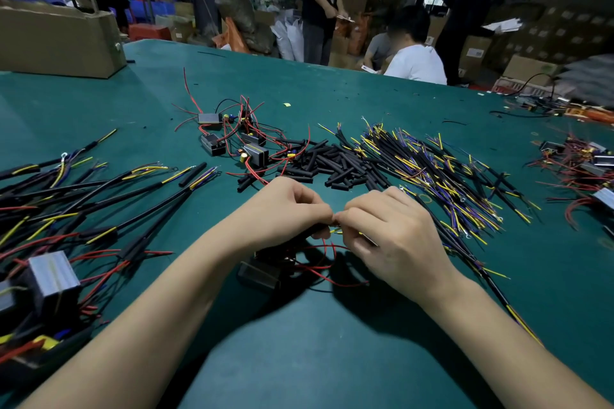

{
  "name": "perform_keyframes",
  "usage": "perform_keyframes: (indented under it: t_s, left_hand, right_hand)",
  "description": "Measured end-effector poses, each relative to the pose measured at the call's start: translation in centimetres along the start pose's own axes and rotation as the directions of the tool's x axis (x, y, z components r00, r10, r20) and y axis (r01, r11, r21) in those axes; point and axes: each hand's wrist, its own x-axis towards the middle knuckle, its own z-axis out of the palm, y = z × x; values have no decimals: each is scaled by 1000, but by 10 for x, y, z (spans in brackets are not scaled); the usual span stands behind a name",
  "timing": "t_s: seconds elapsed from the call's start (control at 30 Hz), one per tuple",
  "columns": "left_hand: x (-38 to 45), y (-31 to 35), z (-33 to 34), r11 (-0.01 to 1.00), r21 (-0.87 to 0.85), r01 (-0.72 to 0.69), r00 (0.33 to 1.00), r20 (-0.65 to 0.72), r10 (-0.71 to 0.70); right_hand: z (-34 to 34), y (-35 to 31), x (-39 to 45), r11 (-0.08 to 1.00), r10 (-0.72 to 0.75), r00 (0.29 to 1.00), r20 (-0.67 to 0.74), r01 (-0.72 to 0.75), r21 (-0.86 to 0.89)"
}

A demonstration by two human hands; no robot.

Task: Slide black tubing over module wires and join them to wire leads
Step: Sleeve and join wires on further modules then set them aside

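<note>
Both hands meet at the centre of the frame, fingertips touching. The left hand [282,209] has its fingers curled and pinches a black tube [315,228] that pokes out below its knuckles. The right hand [392,229] pinches thin yellow leads [335,230] at the point where the 2 hands join; how the wire ends sit between the fingertips is hidden.

Just below the hands a module [260,272] lies on the green table [332,342], its red wires [319,264] looping up toward the fingers.

Above the hands, at mid frame, lies a heap of short black tubes [329,166], with a cluster of modules [232,139] and red wire to its left. Right of the heap spreads a pile of leads [432,173] in black, yellow and purple. The lower left of the frame holds joined assemblies [83,209]. More modules [584,166] sit at the right edge. A cardboard box [59,40] stands in the upper left, and people stand or sit beyond the far table edge.
</note>
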Motion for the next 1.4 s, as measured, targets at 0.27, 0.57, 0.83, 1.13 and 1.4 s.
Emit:
perform_keyframes:
  t_s: [0.27, 0.57, 0.83, 1.13, 1.4]
  left_hand:
    - [3, -5, 1, 998, -63, 3, 1000, 0, -3]
    - [-2, -4, 5, 811, 331, -482, 830, -123, 544]
    - [-1, -6, 5, 607, 562, -563, 718, -32, 695]
    - [-4, -2, -1, 551, 652, -522, 727, 2, 687]
    - [-7, 3, 9, 762, 551, -341, 875, -109, 471]
  right_hand:
    - [-5, 2, 1, 952, 139, 973, 184, -183, 248]
    - [-10, 10, 5, 195, 516, 653, 555, -720, 666]
    - [-12, 11, 6, 49, 475, 589, 654, -759, 649]
    - [-13, 6, 8, 428, 490, 735, 469, -672, 605]
    - [-10, -3, 6, 966, 224, 945, 236, -248, 72]
